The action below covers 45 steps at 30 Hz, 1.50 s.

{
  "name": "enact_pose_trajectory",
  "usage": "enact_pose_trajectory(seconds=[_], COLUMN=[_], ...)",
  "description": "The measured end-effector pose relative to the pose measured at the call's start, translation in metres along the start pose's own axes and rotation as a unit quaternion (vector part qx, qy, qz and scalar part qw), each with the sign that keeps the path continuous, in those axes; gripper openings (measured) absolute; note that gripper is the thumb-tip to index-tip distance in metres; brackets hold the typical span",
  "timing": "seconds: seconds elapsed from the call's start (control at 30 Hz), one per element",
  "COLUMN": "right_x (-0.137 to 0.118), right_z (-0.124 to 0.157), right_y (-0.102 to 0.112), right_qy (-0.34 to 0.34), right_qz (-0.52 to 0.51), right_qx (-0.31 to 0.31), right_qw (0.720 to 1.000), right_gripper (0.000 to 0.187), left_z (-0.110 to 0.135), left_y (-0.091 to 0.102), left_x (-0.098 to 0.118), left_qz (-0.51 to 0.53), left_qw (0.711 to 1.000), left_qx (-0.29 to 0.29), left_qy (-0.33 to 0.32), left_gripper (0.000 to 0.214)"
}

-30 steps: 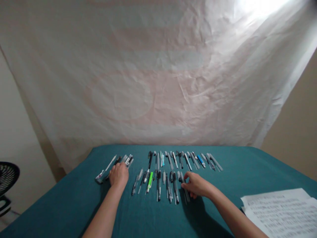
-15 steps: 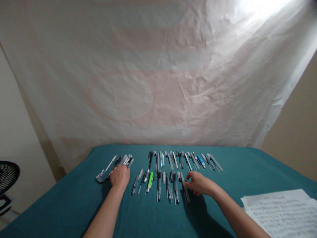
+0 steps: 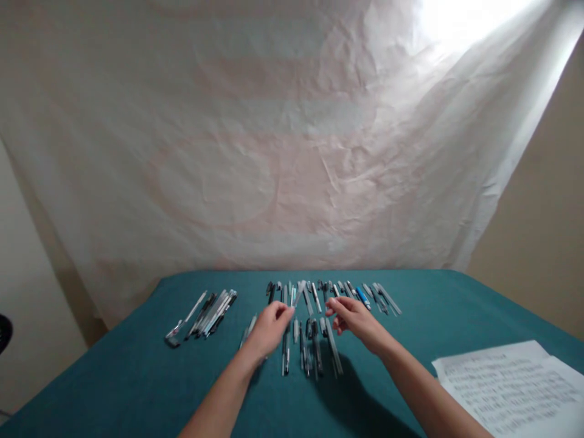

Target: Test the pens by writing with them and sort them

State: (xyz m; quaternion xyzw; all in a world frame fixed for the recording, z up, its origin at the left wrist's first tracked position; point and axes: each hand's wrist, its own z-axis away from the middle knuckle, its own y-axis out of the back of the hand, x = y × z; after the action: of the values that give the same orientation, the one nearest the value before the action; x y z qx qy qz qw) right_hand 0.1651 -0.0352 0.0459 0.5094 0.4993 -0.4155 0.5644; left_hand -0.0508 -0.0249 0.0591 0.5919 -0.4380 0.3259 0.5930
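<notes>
My left hand (image 3: 271,328) is raised over the middle of the table, thumb and fingers pinched on a slim translucent pen (image 3: 299,294) that tilts up and to the right. To its right, my right hand (image 3: 356,319) hovers with loosely bent fingers parted and nothing visible between them. Beneath the hands lies a front row of pens, including a clear pen (image 3: 334,348) below my right hand and a dark pen (image 3: 316,350). My left hand and forearm hide part of this row. A bundle of pens (image 3: 218,315) rests on the left.
A back row of pens and caps includes a blue pen (image 3: 363,297). Beside the left bundle lies a clear pouch-like item (image 3: 173,338). Written sheets of paper (image 3: 511,383) lie at the right on the green tablecloth (image 3: 114,371). A pale sheet (image 3: 292,152) hangs behind.
My left hand has moved right from the left bundle and now holds a pen. My right hand has lifted off the front row and shifted slightly left. The view has turned a little.
</notes>
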Motion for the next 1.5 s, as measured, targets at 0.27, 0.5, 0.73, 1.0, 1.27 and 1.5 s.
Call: enact_pose_trajectory(seconds=[0.27, 0.5, 0.73, 1.0, 1.27, 1.5], right_x=[-0.01, 0.029, 0.051, 0.048, 0.046, 0.049], right_z=[0.011, 0.023, 0.045, 0.049, 0.05, 0.05], right_y=[-0.006, -0.004, -0.004, -0.016, -0.026, -0.03], right_qy=[0.01, -0.068, -0.094, -0.06, -0.065, -0.04], right_qz=[-0.27, -0.266, -0.279, -0.265, -0.236, -0.204], right_qx=[-0.025, 0.037, 0.059, 0.092, 0.157, 0.2], right_qw=[0.962, 0.961, 0.954, 0.958, 0.957, 0.958], right_gripper=[0.031, 0.036, 0.038, 0.038, 0.041, 0.037], left_z=[0.046, 0.061, 0.072, 0.079, 0.08, 0.079], left_y=[-0.075, -0.116, -0.156, -0.158, -0.159, -0.158], left_x=[0.015, 0.007, -0.003, -0.005, 0.0, 0.001], left_qz=[0.339, 0.435, 0.455, 0.458, 0.447, 0.444], left_qw=[0.913, 0.868, 0.857, 0.855, 0.857, 0.855], left_qx=[-0.18, -0.148, -0.125, -0.133, -0.15, -0.156], left_qy=[0.141, 0.191, 0.209, 0.202, 0.207, 0.217], left_gripper=[0.03, 0.019, 0.035, 0.052, 0.058, 0.06])
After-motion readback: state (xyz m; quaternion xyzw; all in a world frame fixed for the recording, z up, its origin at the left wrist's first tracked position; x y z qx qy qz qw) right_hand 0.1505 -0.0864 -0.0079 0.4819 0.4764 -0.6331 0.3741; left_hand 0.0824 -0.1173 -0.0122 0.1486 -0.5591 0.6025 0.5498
